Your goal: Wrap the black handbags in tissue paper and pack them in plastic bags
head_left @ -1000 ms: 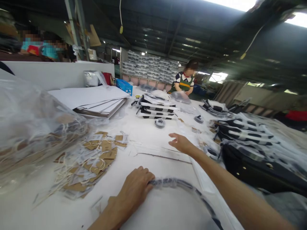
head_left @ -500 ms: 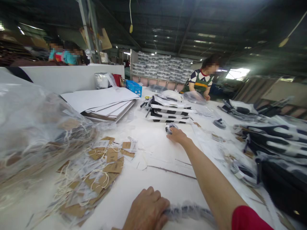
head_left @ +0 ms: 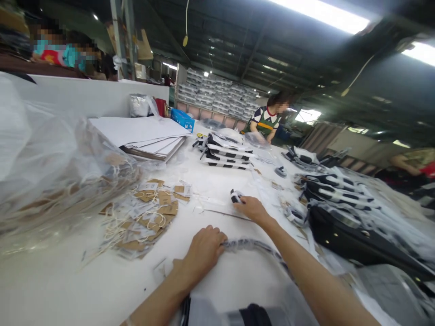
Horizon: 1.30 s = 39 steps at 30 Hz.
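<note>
My left hand (head_left: 204,250) lies closed on the end of a plastic-wrapped dark strap (head_left: 253,246) that curves across the white table (head_left: 68,290) in front of me. A little farther out, my right hand (head_left: 252,208) is closed on a small black-and-white roll (head_left: 235,196) held just above the table. A flat item in clear plastic (head_left: 238,312) lies at the near edge beneath my arms.
Brown paper tags with string (head_left: 146,217) are scattered at the left beside a big clear plastic bag (head_left: 50,172). White sheets (head_left: 142,136) are stacked behind. Black-and-white bags (head_left: 224,156) are piled at centre and right (head_left: 340,194). A person (head_left: 267,120) works at the far end.
My right hand reached out to the small roll by the bag pile, closed on it and drew it back toward me. My left hand stayed on the strap.
</note>
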Available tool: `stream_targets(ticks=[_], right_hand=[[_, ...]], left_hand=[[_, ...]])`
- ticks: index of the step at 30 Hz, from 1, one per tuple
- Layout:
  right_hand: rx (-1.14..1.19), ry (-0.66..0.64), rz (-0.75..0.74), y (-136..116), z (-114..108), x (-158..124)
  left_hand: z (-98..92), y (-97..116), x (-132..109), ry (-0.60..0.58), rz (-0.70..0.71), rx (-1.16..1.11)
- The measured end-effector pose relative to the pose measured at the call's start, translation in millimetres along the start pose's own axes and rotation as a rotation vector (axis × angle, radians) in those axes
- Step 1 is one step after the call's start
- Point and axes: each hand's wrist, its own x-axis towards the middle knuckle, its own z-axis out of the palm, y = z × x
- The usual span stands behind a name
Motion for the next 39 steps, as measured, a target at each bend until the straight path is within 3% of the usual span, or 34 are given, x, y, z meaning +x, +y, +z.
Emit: stream_targets(ticks=[6, 8, 12, 15, 21, 25, 27, 30, 33, 39], right_hand=[[0.042, 0.127, 0.057, 9, -31, -102], [0.138, 0.075, 0.042, 2, -32, -131], [0.303, -0.154, -0.109, -14, -22, -166], [0.317, -0.193, -0.161, -17, -17, -170], [0.079, 0.014, -0.146, 3, -22, -149], [-0.038, -0.16, 0.11, 40, -18, -141], [-0.017, -0.222, 0.148, 62, -15, -144], [0.115, -0.239, 0.193, 92, -8, -154], [0.387, -0.221, 0.295, 113, 2, -166], [0.925, -0.452, 0.377, 123, 27, -195]], left_hand=[[2.9, -3, -1, 0.016, 0.024, -0.008], [3.7, -3, -2, 0.019, 0.029, -0.005], [4.0, -3, -2, 0.039, 0.041, 0.005], [3.9, -3, -3, 0.05, 0.042, 0.012], [4.8, -5, -3, 0.054, 0.04, 0.017], [6.0, -6, -2, 0.058, 0.04, 0.0], [5.8, -6, -2, 0.059, 0.039, -0.011], [3.7, -5, -3, 0.056, 0.034, -0.026], [0.9, -4, -3, 0.048, 0.024, -0.037], [1.8, -6, -3, 0.05, 0.009, -0.07]])
